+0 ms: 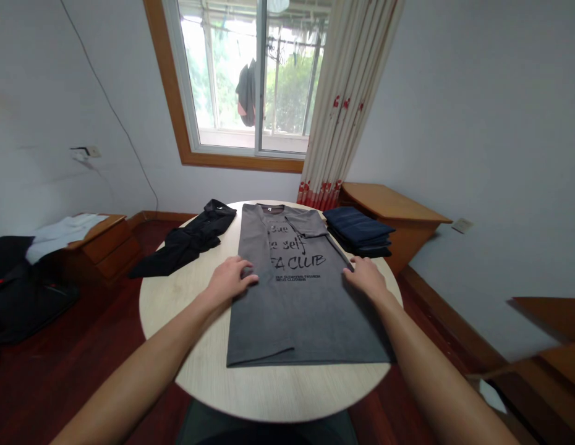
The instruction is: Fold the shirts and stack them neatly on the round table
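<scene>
A grey T-shirt [297,315] with black lettering lies front up on the round table, its collar at the far side. Its left side is folded inward over the front, covering part of the print. The right sleeve lies across the upper chest. My left hand [229,279] rests on the folded left edge, thumb and fingers apart. At the opposite edge, my right hand [367,277] has its thumb and fingers closed on the fabric near the side seam; the fingertips are partly hidden.
A crumpled black garment [195,238] lies on the left of the round table [269,395]. A stack of folded dark clothes [359,230] sits at the right rim. Behind it stand a wooden desk [389,203] and a curtain [347,111]. A wooden cabinet [109,247] is at far left.
</scene>
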The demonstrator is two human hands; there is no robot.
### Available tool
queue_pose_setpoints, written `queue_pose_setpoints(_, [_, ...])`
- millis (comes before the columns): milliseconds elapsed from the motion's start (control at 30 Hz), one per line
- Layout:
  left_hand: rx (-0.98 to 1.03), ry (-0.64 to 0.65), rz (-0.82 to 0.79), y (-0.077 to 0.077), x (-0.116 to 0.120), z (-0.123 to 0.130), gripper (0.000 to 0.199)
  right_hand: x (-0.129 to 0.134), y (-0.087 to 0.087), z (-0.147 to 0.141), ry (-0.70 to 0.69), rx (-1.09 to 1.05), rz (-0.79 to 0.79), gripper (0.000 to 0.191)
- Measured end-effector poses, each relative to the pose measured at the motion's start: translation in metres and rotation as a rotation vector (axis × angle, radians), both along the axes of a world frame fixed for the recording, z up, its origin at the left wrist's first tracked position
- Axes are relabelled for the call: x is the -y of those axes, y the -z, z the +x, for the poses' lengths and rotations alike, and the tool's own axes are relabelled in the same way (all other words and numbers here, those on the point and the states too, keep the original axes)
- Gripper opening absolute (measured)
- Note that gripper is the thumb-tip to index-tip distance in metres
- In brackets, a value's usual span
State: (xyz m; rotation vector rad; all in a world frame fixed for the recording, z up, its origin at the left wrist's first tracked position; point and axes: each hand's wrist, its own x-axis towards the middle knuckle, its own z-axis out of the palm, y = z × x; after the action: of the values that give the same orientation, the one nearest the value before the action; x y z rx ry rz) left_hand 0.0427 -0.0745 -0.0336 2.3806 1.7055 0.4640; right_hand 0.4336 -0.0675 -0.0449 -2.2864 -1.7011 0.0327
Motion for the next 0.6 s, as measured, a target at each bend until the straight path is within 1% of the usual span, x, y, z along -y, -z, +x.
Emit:
queue_pose_setpoints(33, [-0.025,0.082,0.039,0.002,0.005,0.007,0.053,0.002,0.002,0.012,0.036,0.01,-0.044,0.05])
queue_pose_setpoints(100, [-0.064,0.254,0.036,0.008,0.015,0.022,0.068,0.004,0.006,0.028,0.059,-0.011,-0.108,0.05])
queue_pose_setpoints(167, [-0.114,0.398,-0.032,0.015,0.026,0.035,0.08,0.006,0.009,0.035,0.047,-0.079,-0.131,0.041])
queue_pose_setpoints(233, [-0.158,0.519,-0.1,0.02,0.038,0.045,0.084,0.008,0.007,0.036,0.033,-0.207,-0.175,0.033])
queue_pose_setpoints(300, [-0.162,0.646,-0.134,0.021,0.049,0.051,0.084,0.011,0.001,0.035,0.029,-0.371,-0.257,0.029])
queue_pose_setpoints(367, [-0.134,0.775,-0.144,0.02,0.059,0.053,0.08,0.016,-0.008,0.036,0.03,-0.512,-0.321,0.032])
queue_pose_setpoints(433, [-0.098,0.873,-0.15,0.017,0.065,0.052,0.072,0.02,-0.019,0.037,0.006,-0.583,-0.346,0.036])
queue_pose_setpoints(533, [-0.045,0.939,-0.155,0.012,0.067,0.051,0.064,0.024,-0.038,0.032,-0.095,-0.62,-0.359,0.038])
queue_pose_setpoints(600, [0.007,0.935,-0.167,0.009,0.063,0.053,0.057,0.026,-0.048,0.018,-0.169,-0.648,-0.323,0.04])
